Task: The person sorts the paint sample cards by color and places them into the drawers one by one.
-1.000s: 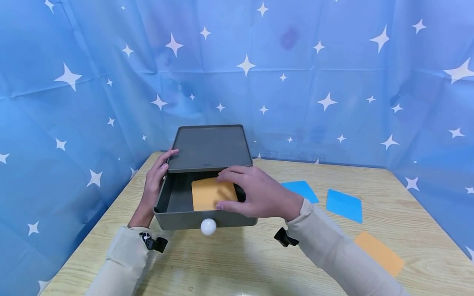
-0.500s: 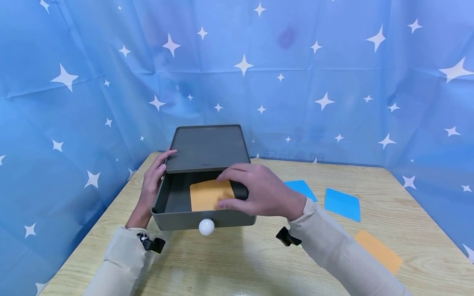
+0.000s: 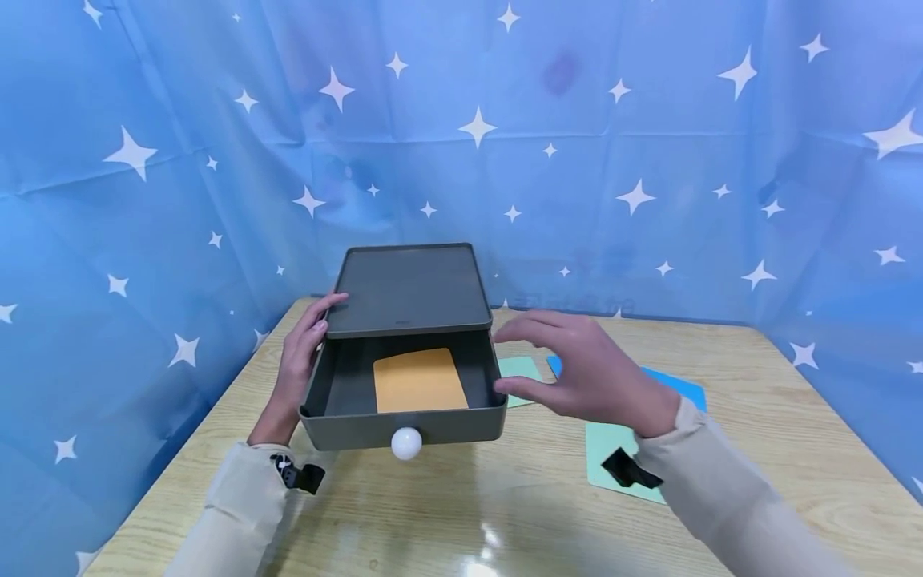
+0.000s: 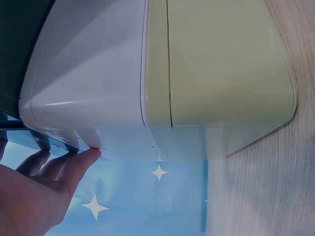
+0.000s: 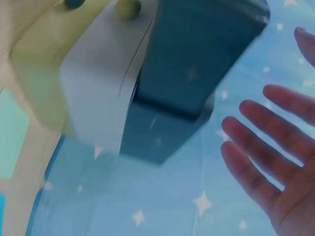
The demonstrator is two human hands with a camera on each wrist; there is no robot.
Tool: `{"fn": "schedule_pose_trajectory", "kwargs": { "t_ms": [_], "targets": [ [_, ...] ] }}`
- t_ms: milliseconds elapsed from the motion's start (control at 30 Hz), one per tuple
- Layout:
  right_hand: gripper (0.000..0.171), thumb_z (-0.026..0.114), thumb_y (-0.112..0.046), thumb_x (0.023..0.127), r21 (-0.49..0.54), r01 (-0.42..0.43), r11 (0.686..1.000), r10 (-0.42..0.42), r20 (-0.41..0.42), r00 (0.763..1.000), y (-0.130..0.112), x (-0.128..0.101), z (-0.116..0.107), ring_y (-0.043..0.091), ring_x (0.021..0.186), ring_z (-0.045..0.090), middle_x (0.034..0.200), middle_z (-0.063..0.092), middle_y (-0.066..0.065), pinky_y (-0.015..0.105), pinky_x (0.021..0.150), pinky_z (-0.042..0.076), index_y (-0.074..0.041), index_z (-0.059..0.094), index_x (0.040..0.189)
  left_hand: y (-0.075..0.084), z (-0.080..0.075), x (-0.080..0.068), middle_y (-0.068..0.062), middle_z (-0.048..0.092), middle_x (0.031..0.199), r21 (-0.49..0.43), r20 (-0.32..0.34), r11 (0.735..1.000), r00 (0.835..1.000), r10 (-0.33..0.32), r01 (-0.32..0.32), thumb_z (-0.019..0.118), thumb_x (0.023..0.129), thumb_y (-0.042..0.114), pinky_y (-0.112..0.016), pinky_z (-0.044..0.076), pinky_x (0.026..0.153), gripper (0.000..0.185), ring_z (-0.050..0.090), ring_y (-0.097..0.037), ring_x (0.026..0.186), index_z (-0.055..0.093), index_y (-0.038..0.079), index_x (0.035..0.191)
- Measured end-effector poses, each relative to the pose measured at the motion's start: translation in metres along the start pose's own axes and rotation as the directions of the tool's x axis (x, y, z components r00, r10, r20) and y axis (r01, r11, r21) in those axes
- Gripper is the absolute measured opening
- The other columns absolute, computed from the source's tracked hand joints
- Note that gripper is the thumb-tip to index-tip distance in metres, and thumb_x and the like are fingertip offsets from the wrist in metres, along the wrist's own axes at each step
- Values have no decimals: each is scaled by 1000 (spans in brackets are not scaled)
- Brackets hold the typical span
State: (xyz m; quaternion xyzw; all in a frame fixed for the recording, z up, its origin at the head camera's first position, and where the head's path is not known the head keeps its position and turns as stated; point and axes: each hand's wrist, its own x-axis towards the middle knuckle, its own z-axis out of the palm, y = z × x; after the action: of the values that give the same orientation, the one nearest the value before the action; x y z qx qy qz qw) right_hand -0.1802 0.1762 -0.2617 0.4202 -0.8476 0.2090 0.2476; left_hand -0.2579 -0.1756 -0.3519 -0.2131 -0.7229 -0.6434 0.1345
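Observation:
A dark grey drawer (image 3: 346, 433) with a round white knob (image 3: 406, 442) is pulled out of the top tier of a drawer box (image 3: 414, 288). Inside it lies an orange card (image 3: 421, 382), nothing touching it from above. My left hand (image 3: 297, 361) rests along the box's left side, fingers extended. Its fingertips meet the side wall in the left wrist view, near the white tier (image 4: 93, 73). Just right of the drawer hovers my right hand (image 3: 587, 373), thumb and fingers spread with nothing between them. The right wrist view shows its fingers apart and away from the box.
Below the white tier is a yellow tier (image 4: 226, 64). On the wooden table (image 3: 404, 521), right of the box, lie a pale green card (image 3: 521, 370), another green card (image 3: 609, 449) and blue ones (image 3: 685, 389), partly behind the right arm. A starred blue curtain (image 3: 433, 184) hangs behind.
My right hand has let go of the orange card and moved right, out of the drawer. The card lies in the drawer. Green cards now show; the left hand stays put.

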Motion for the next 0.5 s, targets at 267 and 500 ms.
{"fn": "schedule_pose_trajectory", "kwargs": {
  "t_ms": [267,500],
  "targets": [
    [46,88,-22,75,-159,-142,977,142,-7,990,22,-49,-34,16,103,69,116,72,-3,33,78,57,-18,71,117,0,0,3,-4,25,166,1,-1,1000,1000,4,-4,29,107,27,-67,16,120,50,21,-26,153,43,6,149],
    [49,89,-21,72,-214,-237,948,238,-21,971,36,-101,-46,12,92,68,113,72,-6,25,72,54,-24,69,117,-1,-1,2,-7,20,169,16,-4,1000,1000,-1,1,29,106,25,-70,16,118,50,15,-29,156,42,4,149]
  ]
}}
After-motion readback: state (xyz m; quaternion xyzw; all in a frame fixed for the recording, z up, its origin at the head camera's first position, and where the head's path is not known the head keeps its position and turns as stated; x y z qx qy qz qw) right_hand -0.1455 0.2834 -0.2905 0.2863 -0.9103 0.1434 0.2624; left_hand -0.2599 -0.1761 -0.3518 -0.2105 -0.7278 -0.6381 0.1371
